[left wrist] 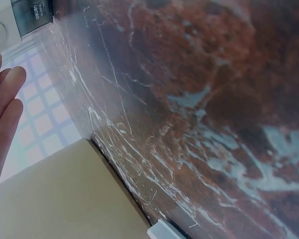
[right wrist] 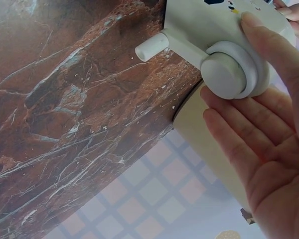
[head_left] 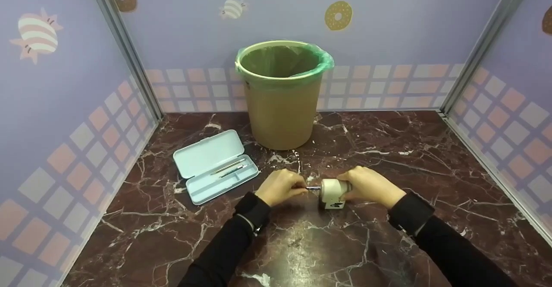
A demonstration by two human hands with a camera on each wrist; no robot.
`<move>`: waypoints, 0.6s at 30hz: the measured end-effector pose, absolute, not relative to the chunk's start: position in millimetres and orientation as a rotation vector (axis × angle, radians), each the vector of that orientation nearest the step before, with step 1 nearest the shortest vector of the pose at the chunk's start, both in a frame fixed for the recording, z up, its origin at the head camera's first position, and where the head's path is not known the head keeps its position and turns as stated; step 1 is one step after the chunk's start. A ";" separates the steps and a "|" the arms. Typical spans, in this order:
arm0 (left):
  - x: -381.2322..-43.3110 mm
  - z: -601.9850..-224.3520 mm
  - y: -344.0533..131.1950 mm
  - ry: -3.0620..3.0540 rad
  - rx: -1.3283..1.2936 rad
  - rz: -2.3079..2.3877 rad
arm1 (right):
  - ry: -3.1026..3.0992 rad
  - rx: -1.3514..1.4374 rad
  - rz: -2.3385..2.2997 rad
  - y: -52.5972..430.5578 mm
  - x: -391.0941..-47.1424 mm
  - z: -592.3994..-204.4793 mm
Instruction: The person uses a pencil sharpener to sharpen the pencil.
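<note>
A cream-coloured crank pencil sharpener [head_left: 333,193] stands on the marble-patterned table. My left hand [head_left: 282,187] pinches a dark pencil [head_left: 314,188] whose far end meets the sharpener's left face. On the other side, my right hand [head_left: 371,186] grips the sharpener's body. The right wrist view shows the thumb on one side of the sharpener [right wrist: 199,25] and the fingers on the other, with the white crank handle [right wrist: 152,47] free of the hand. In the left wrist view, fingers [left wrist: 7,124] show at the edge near the sharpener [left wrist: 2,27]; the pencil is mostly hidden there.
An open light-blue pencil case [head_left: 202,193] lies to the left, with a few pencils [head_left: 228,167] in it. Behind the hands stands a tan bin [head_left: 282,114] with a green liner [head_left: 326,60]. Patterned panels [head_left: 396,32] enclose the table [head_left: 172,244] at the back and sides.
</note>
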State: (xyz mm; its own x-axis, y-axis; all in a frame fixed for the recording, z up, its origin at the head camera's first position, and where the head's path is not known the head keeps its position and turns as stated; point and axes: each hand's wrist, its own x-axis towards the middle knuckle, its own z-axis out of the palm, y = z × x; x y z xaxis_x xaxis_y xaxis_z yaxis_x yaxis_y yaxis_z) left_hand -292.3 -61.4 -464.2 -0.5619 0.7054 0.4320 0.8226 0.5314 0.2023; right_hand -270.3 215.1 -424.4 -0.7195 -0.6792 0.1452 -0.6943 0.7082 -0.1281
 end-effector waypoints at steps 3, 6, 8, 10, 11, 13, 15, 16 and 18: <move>-291.8 -465.0 -62.2 -2.479 -1.263 -0.561 | -2.826 1.131 0.267 214.2 -270.3 -424.2; -290.3 -466.9 -66.6 -2.485 -1.263 -0.563 | -2.819 1.136 0.265 211.5 -269.6 -425.8; -290.0 -468.6 -72.1 -2.494 -1.262 -0.554 | -2.820 1.135 0.270 210.0 -269.0 -426.6; -289.9 -470.7 -82.0 -2.515 -1.233 -0.544 | -2.827 1.135 0.272 209.0 -268.5 -427.2; -289.4 -471.5 -88.0 -2.531 -1.202 -0.544 | -2.825 1.139 0.268 208.6 -268.4 -427.1; -287.6 -472.2 -100.5 -2.564 -1.134 -0.566 | -2.818 1.145 0.257 208.5 -268.7 -425.7; -285.8 -472.2 -111.3 -2.578 -1.087 -0.609 | -2.810 1.143 0.242 208.9 -269.2 -424.3; -284.8 -471.6 -114.7 -2.581 -1.079 -0.630 | -2.805 1.141 0.237 209.4 -269.5 -423.8; -283.4 -470.5 -118.3 -2.578 -1.092 -0.665 | -2.804 1.141 0.238 210.6 -269.7 -423.1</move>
